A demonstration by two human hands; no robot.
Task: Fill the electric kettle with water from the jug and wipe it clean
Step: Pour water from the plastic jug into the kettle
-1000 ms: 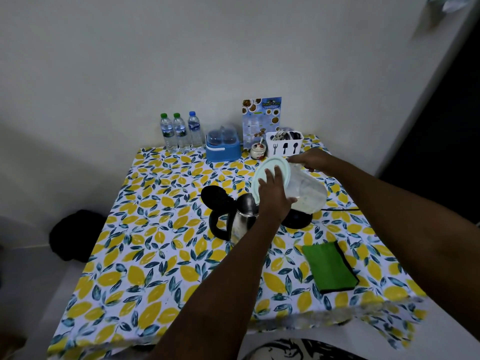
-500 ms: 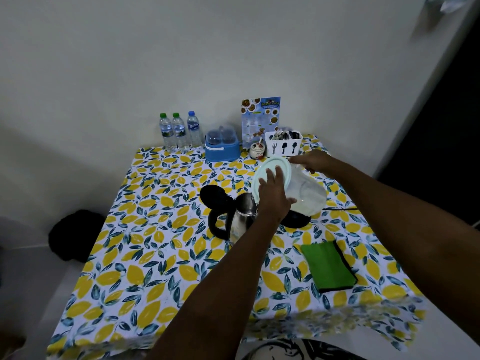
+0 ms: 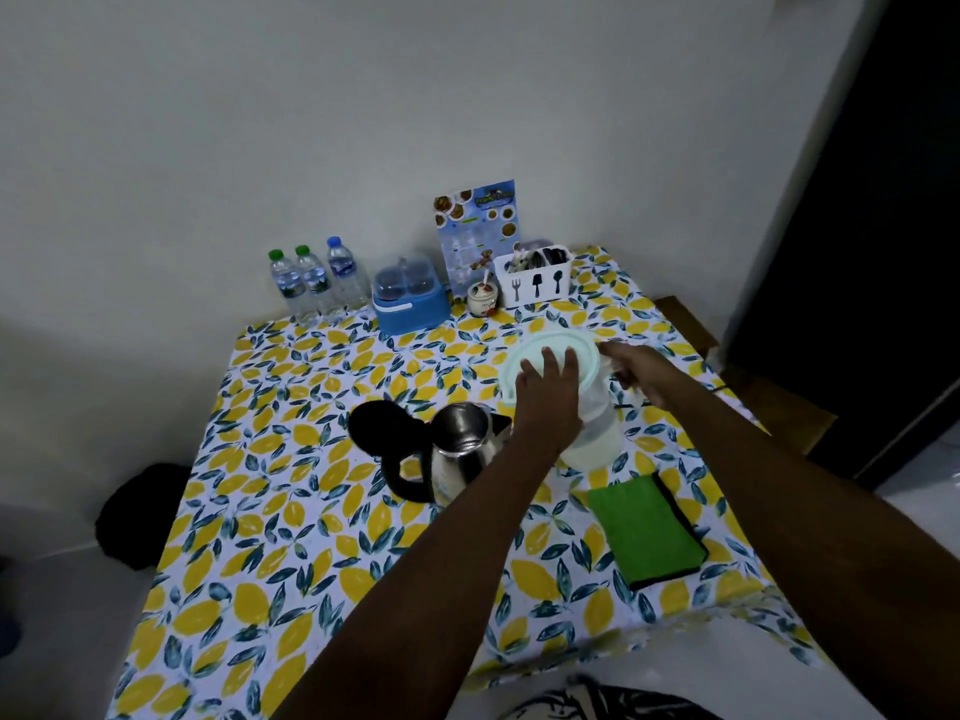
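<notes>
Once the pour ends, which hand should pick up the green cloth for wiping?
Probably the right hand: the green cloth lies on its side of the steel kettle. The left hand could steady the clear plastic jug.

Dim all over, with a grey, flat look. Brightest on the wall (image 3: 363, 122) up top and on the yellow cloth of the table (image 3: 291, 511). Very dark down the right edge. Soft shadow on the floor by the table's left edge. Small shine inside the kettle (image 3: 462, 439). Bent lines near the picture edges, like a fish-eye. Blurry at the table's near right corner. A little grainy.
</notes>
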